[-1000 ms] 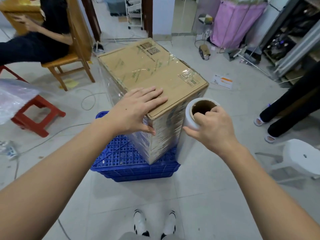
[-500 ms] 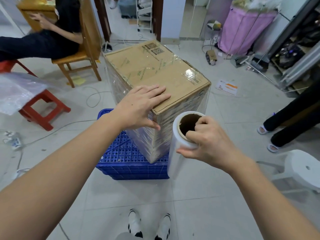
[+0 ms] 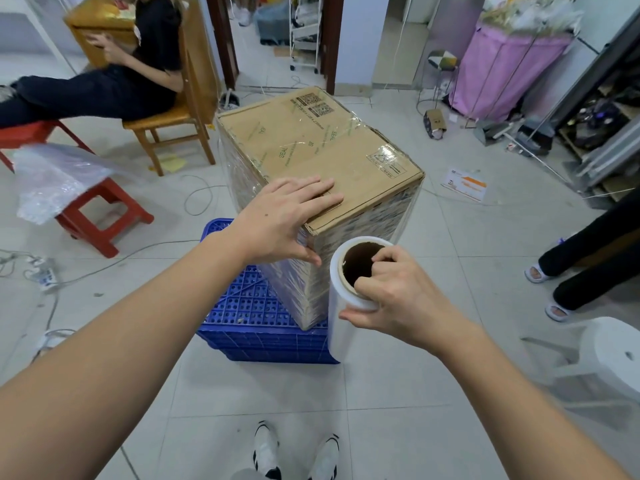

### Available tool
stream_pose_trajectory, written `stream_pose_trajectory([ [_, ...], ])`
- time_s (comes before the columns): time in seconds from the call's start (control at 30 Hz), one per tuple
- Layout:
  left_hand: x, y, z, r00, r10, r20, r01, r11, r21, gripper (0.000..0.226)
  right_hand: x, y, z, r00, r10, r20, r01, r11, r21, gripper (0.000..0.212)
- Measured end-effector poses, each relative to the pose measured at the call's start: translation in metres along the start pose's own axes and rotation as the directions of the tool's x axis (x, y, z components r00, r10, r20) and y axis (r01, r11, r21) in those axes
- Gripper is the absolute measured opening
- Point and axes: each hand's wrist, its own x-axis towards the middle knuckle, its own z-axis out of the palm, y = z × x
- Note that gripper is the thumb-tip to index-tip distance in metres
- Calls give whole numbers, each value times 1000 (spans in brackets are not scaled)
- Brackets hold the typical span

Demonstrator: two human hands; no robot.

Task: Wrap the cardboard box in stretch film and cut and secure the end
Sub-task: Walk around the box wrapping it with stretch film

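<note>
A tall cardboard box (image 3: 311, 143) stands on a blue plastic crate (image 3: 256, 323), its sides covered in clear stretch film. My left hand (image 3: 287, 216) lies flat on the box's near top corner, fingers spread, thumb down over the edge. My right hand (image 3: 391, 296) grips the top end of an upright stretch film roll (image 3: 341, 306), a finger hooked into its brown core. The roll hangs close to the box's near vertical corner, with film running from it to the box's right side.
A person sits on a wooden chair (image 3: 169, 129) at the back left. A red stool (image 3: 97, 216) with a plastic bag stands left. Another person's legs (image 3: 588, 258) and a white stool (image 3: 613, 362) are right. Cables (image 3: 104, 265) trail across the tiled floor.
My right hand has carried the roll from the box's right side around toward the near corner and lower. My left hand stays on the box top.
</note>
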Motion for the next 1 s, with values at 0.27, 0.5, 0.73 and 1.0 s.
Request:
stream_pose_trajectory([
  [0.27,0,2,-1,1000,-21,5,21,999,-25,117,8,-15,-20,905,223,362,-169,970,-176,50],
  [0.5,-1,5,-3,1000,-24,-6,24,999,-32,117,12,-51,-4,863,477,168,-426,865,-266,31],
  [0.73,-5,2,-2,999,-11,-34,10,999,-46,115,24,-37,8,840,543,-23,-525,799,-293,57],
  [1.0,-3,-7,8,990,59,-129,-75,990,-119,114,30,-38,7,766,639,-64,-612,695,-378,65],
])
